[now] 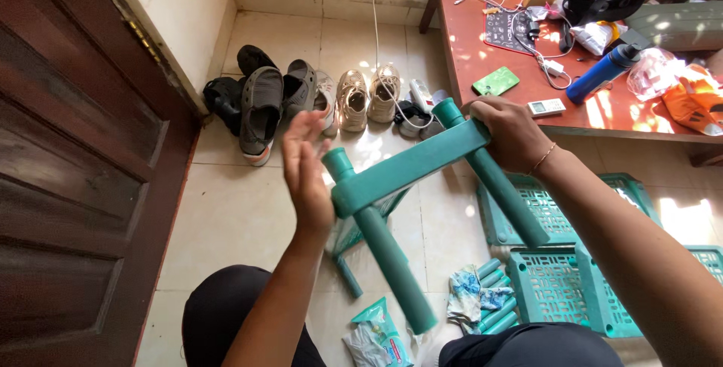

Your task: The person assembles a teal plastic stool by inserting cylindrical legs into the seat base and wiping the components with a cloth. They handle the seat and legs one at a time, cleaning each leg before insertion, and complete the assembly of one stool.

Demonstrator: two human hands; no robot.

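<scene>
right hand [510, 132] clenched round teal frame [410, 165]'s far corner | left hand [307, 171] spread flat beside near joint; steady frame, strike squarely

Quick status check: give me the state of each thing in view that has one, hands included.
Right hand: closed around the teal frame piece at its upper joint.
Left hand: open, fingers spread, beside the frame's lower joint; contact unclear.
Teal frame piece: held in the air, tilted, two tubes joined by a crossbar.
Teal basket panels: unassembled, lying flat on the floor.
Wooden door: open.
Blue bottle: capped, lying on the red table.
</scene>
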